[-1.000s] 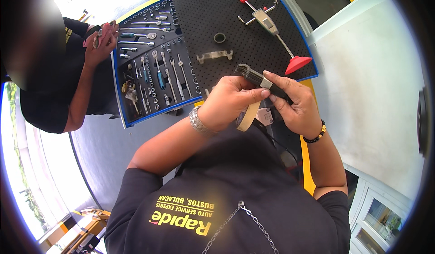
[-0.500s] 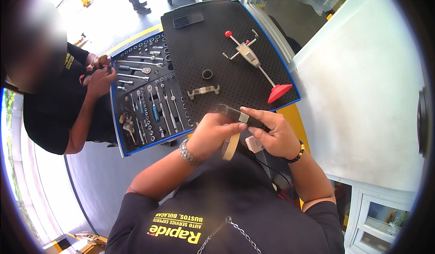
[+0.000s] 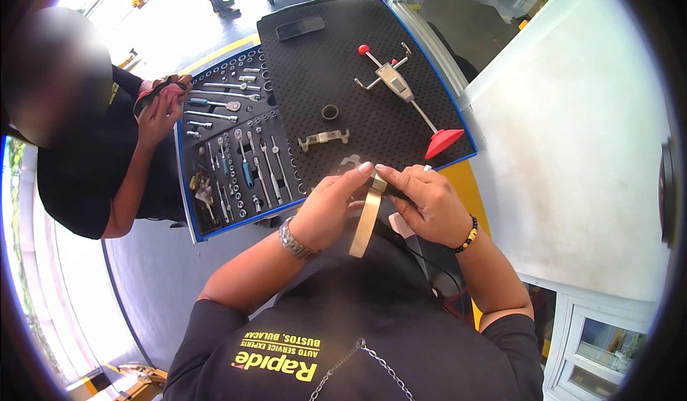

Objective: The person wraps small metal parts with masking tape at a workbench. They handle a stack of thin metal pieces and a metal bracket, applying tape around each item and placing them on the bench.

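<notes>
Workshop space, daylit; the counter [image 3: 300,71] is covered by a black perforated mat edged in blue. Nearest the camera, a black shirt [image 3: 436,344] with yellow lettering is seen, a metal chain [image 3: 361,344] hung over it. Both hands are raised in front of the shirt, at the counter's near edge. A slim dark part [image 3: 404,196] is gripped by the right hand [image 3: 433,206], its fingers closed along it and the index tip laid on a pale taped band [image 3: 378,184]. The left hand [image 3: 325,211] is brought against the same band, thumb tip pressed at its top; its other fingers are mostly hidden, so whether part, tape or both are pinched cannot be told. A roll of cream tape [image 3: 366,229] is suspended edge-on between the hands, below the band. On the mat beyond, a metal bracket [image 3: 323,139] is laid, with a short dark ring [image 3: 330,112] just behind it. To the right, a puller tool [image 3: 396,81] is placed diagonally, its red cup [image 3: 445,142] toward the near edge. At left, sockets and ratchets are set in a tool tray [image 3: 215,234]; beside it, a reddish item [image 3: 169,93] is held by a co-worker. Farther back, a phone [image 3: 300,27] is rested on the mat.
</notes>
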The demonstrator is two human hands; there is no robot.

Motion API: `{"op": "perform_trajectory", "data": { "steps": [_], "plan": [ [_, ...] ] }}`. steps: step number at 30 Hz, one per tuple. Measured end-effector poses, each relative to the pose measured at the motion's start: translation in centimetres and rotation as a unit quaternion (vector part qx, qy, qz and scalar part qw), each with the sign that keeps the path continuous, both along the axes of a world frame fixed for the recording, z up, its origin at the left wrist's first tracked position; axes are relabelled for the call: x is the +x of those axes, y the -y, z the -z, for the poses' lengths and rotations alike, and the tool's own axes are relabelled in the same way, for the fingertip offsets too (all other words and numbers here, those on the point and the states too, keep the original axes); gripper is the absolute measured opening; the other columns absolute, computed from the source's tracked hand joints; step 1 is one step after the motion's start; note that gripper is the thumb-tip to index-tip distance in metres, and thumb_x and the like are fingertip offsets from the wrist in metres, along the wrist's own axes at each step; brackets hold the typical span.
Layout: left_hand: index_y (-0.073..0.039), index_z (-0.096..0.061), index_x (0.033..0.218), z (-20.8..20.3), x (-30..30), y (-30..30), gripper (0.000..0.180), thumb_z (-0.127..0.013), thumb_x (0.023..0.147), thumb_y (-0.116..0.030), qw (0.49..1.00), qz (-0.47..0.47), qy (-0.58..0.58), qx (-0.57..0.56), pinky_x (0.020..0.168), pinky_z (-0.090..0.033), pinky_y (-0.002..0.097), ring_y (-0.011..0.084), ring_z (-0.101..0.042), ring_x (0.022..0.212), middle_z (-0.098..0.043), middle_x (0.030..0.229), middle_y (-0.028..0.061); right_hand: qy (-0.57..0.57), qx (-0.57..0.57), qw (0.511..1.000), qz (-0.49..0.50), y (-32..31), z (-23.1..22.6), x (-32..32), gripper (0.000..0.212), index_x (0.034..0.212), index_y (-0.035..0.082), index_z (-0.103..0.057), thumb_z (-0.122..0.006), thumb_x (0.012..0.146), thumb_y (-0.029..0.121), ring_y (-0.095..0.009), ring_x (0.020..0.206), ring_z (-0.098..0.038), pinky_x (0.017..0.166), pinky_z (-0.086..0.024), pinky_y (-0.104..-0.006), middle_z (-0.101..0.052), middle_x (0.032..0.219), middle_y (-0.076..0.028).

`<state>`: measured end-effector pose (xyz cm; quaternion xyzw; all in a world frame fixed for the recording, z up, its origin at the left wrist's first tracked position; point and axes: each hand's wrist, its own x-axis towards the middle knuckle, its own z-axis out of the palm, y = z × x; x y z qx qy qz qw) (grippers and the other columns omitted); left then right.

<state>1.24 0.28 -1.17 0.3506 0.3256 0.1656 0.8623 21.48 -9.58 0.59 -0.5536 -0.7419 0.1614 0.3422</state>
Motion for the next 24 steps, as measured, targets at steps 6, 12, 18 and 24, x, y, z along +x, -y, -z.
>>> {"op": "perform_trajectory", "data": {
  "steps": [6,12,18,24],
  "plan": [
    [0.003,-0.070,0.120,0.1,-0.2,0.2,0.045,-0.059,0.108,-0.038,0.999,0.034,-0.039,-0.004,0.093,-0.052,0.0335,0.0158,-0.068,0.103,-0.074,0.113,0.0095,0.088,0.077,0.993,-0.016,-0.1,0.3,-0.1,0.065,0.140,0.000,-0.065,-0.072,0.076,-0.005,-0.027,0.077,-0.063,0.071,-0.052,-0.0385,-0.063,0.083,-0.008],
    [0.002,-0.068,0.120,0.8,-0.7,0.4,0.031,-0.062,0.108,-0.026,0.997,0.023,0.018,-0.064,0.086,-0.058,0.0348,0.0183,-0.072,0.097,-0.074,0.111,0.0101,0.180,0.120,0.976,-0.022,0.2,-0.4,0.1,0.056,0.133,0.002,-0.069,-0.073,0.078,0.004,-0.021,0.076,-0.062,0.069,-0.050,-0.0354,-0.061,0.082,-0.003],
    [-0.004,-0.067,0.124,1.0,-1.4,1.2,0.026,-0.061,0.109,-0.023,0.996,0.040,0.028,-0.081,0.087,-0.059,0.0358,0.0189,-0.072,0.099,-0.073,0.114,0.0086,0.204,0.143,0.968,-0.027,0.9,0.2,0.1,0.052,0.133,0.003,-0.068,-0.075,0.082,0.013,-0.018,0.074,-0.059,0.069,-0.046,-0.0330,-0.058,0.080,0.000],
    [0.000,-0.067,0.122,0.5,-1.8,1.8,0.028,-0.061,0.108,-0.024,0.995,0.016,0.018,-0.099,0.084,-0.059,0.0346,0.0188,-0.072,0.097,-0.074,0.112,0.0107,0.153,0.104,0.982,-0.026,1.0,-0.3,-0.3,0.049,0.127,0.001,-0.065,-0.079,0.082,0.018,-0.022,0.077,-0.062,0.074,-0.049,-0.0355,-0.062,0.087,-0.004]
  ]
}}
